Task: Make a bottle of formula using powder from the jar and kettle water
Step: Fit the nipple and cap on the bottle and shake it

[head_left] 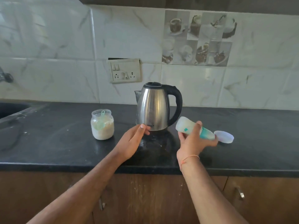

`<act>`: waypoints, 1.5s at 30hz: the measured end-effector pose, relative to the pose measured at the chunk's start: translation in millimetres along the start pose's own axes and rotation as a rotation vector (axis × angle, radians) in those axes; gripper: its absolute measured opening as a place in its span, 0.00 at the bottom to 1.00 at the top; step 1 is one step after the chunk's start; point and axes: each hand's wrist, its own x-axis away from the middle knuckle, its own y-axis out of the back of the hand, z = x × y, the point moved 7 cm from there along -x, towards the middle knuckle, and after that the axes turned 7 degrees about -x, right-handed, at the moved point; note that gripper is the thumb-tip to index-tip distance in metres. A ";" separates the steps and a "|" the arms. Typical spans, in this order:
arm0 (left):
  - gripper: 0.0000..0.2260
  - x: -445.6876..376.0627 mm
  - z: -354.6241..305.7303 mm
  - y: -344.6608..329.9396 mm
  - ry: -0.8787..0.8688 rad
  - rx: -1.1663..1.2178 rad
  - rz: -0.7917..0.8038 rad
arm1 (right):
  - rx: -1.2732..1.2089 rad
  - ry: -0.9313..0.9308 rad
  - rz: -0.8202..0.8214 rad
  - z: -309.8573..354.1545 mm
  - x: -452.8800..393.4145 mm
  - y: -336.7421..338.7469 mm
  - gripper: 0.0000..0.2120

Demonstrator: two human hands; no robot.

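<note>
The translucent baby bottle with a teal collar [192, 128] lies almost sideways in the right hand [193, 139], right of centre above the black stone worktop [64, 143]; if the collar is loose, milky liquid could seep out. That grip wraps its middle. The left hand [131, 141] is spread, fingertips near the base of the steel kettle [153, 105], which may be hot. The clear powder jar [102, 125] with a green scoop [100, 122] stands open, centre-left.
</note>
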 end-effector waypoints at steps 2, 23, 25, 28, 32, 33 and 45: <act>0.26 1.0 0.8 -1.2 0.015 0.002 0.031 | 0.226 -0.116 0.220 -7.5 10.7 -16.9 0.32; 0.29 -0.5 -0.6 -3.3 0.024 -0.052 0.035 | -0.063 -0.023 -0.007 2.2 -15.9 5.2 0.31; 0.29 -0.5 -0.2 -3.6 0.025 -0.045 0.044 | -0.004 -0.045 0.041 4.2 -8.8 -2.1 0.30; 0.29 -0.9 -0.7 -4.6 0.032 -0.055 0.061 | 0.304 -0.178 0.280 -10.7 0.1 -14.4 0.28; 0.27 -0.6 -1.0 -4.2 0.026 -0.066 0.056 | -0.060 -0.009 -0.031 6.3 -22.5 8.1 0.31; 0.28 -1.2 0.0 -4.1 0.024 -0.062 0.065 | 0.027 -0.039 0.042 6.5 -15.1 -0.3 0.31; 0.28 -4.3 2.4 -8.0 0.034 -0.063 0.102 | 0.287 -0.140 0.229 -4.9 -8.8 -8.3 0.24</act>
